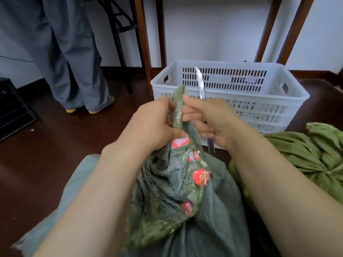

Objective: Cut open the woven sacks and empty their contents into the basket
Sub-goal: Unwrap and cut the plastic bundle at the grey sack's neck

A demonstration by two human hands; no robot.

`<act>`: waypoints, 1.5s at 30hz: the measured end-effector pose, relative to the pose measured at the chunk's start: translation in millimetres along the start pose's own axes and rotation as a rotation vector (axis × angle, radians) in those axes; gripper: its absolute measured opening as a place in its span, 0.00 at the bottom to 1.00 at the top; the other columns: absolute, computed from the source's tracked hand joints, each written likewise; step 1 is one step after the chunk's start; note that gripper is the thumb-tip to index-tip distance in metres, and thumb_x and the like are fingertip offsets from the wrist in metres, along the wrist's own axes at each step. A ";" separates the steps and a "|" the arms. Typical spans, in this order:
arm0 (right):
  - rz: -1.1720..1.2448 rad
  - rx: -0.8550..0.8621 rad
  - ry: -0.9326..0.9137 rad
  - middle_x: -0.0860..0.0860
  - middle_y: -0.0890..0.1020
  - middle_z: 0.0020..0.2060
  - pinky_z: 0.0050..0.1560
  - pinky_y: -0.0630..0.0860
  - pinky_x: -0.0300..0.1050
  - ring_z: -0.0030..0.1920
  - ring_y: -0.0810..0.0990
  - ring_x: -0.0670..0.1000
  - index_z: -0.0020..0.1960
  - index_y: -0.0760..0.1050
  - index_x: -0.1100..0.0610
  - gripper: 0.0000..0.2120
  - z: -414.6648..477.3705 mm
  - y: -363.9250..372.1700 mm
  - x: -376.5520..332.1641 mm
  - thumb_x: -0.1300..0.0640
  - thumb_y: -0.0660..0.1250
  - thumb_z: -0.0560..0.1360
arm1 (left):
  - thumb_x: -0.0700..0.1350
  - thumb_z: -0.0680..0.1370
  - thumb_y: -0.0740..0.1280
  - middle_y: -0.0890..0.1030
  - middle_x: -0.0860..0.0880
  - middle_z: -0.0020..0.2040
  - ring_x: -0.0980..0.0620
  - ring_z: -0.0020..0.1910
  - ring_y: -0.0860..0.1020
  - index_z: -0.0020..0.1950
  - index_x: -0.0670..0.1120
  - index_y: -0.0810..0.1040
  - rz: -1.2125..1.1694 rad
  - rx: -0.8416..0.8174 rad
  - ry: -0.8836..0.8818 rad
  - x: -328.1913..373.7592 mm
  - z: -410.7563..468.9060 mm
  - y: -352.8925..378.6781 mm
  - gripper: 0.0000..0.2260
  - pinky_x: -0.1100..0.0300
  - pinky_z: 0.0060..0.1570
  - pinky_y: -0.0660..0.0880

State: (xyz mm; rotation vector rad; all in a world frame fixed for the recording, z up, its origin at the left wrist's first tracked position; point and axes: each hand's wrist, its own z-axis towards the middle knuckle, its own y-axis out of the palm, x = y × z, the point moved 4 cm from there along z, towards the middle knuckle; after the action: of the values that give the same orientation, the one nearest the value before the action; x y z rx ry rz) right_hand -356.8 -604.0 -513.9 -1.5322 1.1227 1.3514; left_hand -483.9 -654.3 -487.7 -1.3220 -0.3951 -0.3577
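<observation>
Head view: left hand (152,125) grips bunched neck of green mesh sack (178,108), right hand (211,121) clasps slim steel knife (200,84); sack uncut, white slotted plastic basket (241,65) looks empty.

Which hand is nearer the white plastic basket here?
Right. The right hand, gripping a knife, is directly in front of the basket; the left hand, gripping the bunched neck of the woven sack, sits left of its near corner.
</observation>
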 end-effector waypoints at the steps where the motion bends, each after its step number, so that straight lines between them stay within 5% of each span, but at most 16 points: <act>1: 0.034 -0.046 0.045 0.55 0.84 0.32 0.17 0.55 0.33 0.16 0.58 0.43 0.45 0.79 0.63 0.14 0.9 -1.8 6.8 0.52 0.65 0.77 | 0.52 0.66 0.78 0.75 0.55 0.41 0.53 0.43 0.74 0.54 0.51 0.75 0.013 0.004 0.003 -7.2 2.0 1.9 0.21 0.61 0.43 0.67; 3: 0.098 -0.105 0.127 0.58 0.85 0.43 0.16 0.54 0.32 0.16 0.57 0.42 0.48 0.79 0.65 0.11 1.3 -4.4 20.8 0.57 0.62 0.78 | 0.52 0.68 0.77 0.74 0.55 0.41 0.53 0.42 0.72 0.46 0.51 0.75 0.062 -0.005 0.038 -14.4 2.3 5.9 0.14 0.62 0.41 0.65; 6: 0.181 -0.140 0.159 0.59 0.83 0.44 0.15 0.54 0.31 0.15 0.57 0.41 0.48 0.79 0.64 0.07 3.0 -7.1 29.0 0.65 0.65 0.73 | 0.52 0.69 0.76 0.73 0.54 0.42 0.54 0.39 0.72 0.43 0.52 0.71 -0.095 -0.036 0.096 -18.5 -1.2 17.2 0.14 0.66 0.37 0.67; 9: 0.139 -0.171 0.119 0.63 0.77 0.45 0.15 0.53 0.31 0.15 0.58 0.41 0.49 0.81 0.63 0.14 7.1 -7.5 27.6 0.65 0.71 0.63 | 0.56 0.66 0.76 0.72 0.55 0.36 0.56 0.33 0.71 0.42 0.52 0.68 -0.155 -0.007 0.055 -24.2 -2.3 19.3 0.18 0.64 0.34 0.67; 15: -0.098 -0.058 0.214 0.51 0.78 0.26 0.16 0.55 0.32 0.15 0.58 0.42 0.53 0.79 0.65 0.14 9.8 -13.6 47.3 0.64 0.74 0.68 | 0.63 0.53 0.77 0.73 0.53 0.41 0.57 0.35 0.70 0.45 0.51 0.69 -0.062 -0.146 -0.068 -33.3 -1.9 18.5 0.30 0.63 0.33 0.66; 19: -0.335 -0.360 0.478 0.49 0.71 0.26 0.16 0.53 0.32 0.17 0.57 0.41 0.44 0.73 0.59 0.16 -5.3 -0.8 75.9 0.46 0.70 0.70 | 0.55 0.57 0.81 0.76 0.53 0.37 0.55 0.33 0.72 0.44 0.48 0.73 -0.096 -0.200 -0.069 -35.7 -4.6 19.4 0.25 0.59 0.36 0.71; 22: -0.137 -0.449 0.525 0.46 0.68 0.18 0.15 0.49 0.31 0.15 0.55 0.40 0.34 0.68 0.57 0.14 -13.6 9.6 89.3 0.56 0.64 0.77 | 0.49 0.60 0.81 0.79 0.53 0.39 0.57 0.34 0.74 0.50 0.48 0.77 -0.257 -0.188 -0.070 -34.6 -4.8 16.7 0.23 0.65 0.38 0.72; 25: -0.058 -0.283 0.424 0.47 0.66 0.14 0.15 0.51 0.31 0.13 0.57 0.40 0.31 0.64 0.60 0.16 -5.8 5.3 83.4 0.67 0.62 0.76 | 0.46 0.63 0.80 0.80 0.53 0.40 0.63 0.33 0.74 0.60 0.46 0.79 -0.336 -0.159 -0.084 -34.7 -6.0 11.3 0.26 0.76 0.33 0.70; 28: -0.123 0.031 0.265 0.52 0.75 0.23 0.24 0.71 0.38 0.22 0.70 0.46 0.34 0.70 0.61 0.11 -1.8 -6.9 48.9 0.65 0.69 0.72 | 0.45 0.63 0.79 0.82 0.49 0.41 0.62 0.29 0.73 0.62 0.44 0.78 -0.415 -0.102 -0.120 -34.5 -5.9 5.2 0.28 0.74 0.29 0.71; 30: -0.154 0.218 0.048 0.51 0.77 0.30 0.31 0.77 0.39 0.28 0.75 0.47 0.35 0.73 0.58 0.09 -1.3 -13.1 13.6 0.64 0.72 0.71 | 0.44 0.63 0.79 0.83 0.42 0.40 0.57 0.28 0.74 0.58 0.43 0.78 -0.542 -0.036 -0.166 -28.8 -5.5 -2.7 0.25 0.68 0.27 0.72; 33: -0.085 0.403 -0.396 0.49 0.80 0.32 0.36 0.79 0.40 0.33 0.80 0.46 0.37 0.78 0.57 0.07 -3.1 -19.7 -40.7 0.65 0.72 0.70 | 0.46 0.57 0.78 0.85 0.44 0.43 0.53 0.38 0.79 0.51 0.40 0.82 -0.770 0.020 -0.175 -18.1 -0.4 -22.9 0.25 0.63 0.39 0.77; 35: -0.097 0.376 -0.473 0.49 0.81 0.32 0.36 0.79 0.40 0.33 0.80 0.45 0.38 0.80 0.56 0.05 1.4 -18.9 -45.4 0.64 0.73 0.70 | 0.43 0.60 0.78 0.84 0.48 0.36 0.58 0.28 0.77 0.47 0.40 0.84 -0.807 -0.044 -0.185 -18.4 0.4 -28.2 0.17 0.67 0.32 0.75; 37: -0.270 0.251 -0.241 0.47 0.76 0.26 0.27 0.72 0.36 0.25 0.74 0.43 0.38 0.79 0.57 0.05 8.5 -15.3 -15.4 0.60 0.74 0.70 | 0.36 0.68 0.74 0.80 0.48 0.30 0.55 0.25 0.73 0.43 0.38 0.84 -0.709 -0.135 -0.225 -27.9 -5.2 -14.5 0.05 0.69 0.26 0.69; 40: -0.652 -0.004 0.191 0.50 0.70 0.28 0.19 0.63 0.35 0.24 0.66 0.46 0.42 0.74 0.60 0.09 6.9 -14.7 40.8 0.58 0.73 0.72 | 0.34 0.70 0.72 0.79 0.46 0.35 0.52 0.38 0.73 0.42 0.37 0.83 -0.577 -0.337 -0.257 -42.7 -17.4 24.8 0.02 0.62 0.38 0.68; 45: -0.599 -0.023 0.250 0.53 0.73 0.34 0.23 0.60 0.37 0.27 0.65 0.47 0.53 0.72 0.60 0.11 12.7 -24.8 28.6 0.57 0.69 0.74 | 0.30 0.69 0.71 0.81 0.52 0.29 0.61 0.31 0.77 0.32 0.45 0.82 -0.805 -0.285 -0.325 -48.9 -11.0 41.8 0.12 0.70 0.35 0.71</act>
State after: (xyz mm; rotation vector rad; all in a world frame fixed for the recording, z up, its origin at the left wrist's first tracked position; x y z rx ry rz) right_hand -335.7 -587.9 -543.7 -1.8939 0.6966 0.7845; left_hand -506.6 -654.9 -548.9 -1.4581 -1.1939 -0.8962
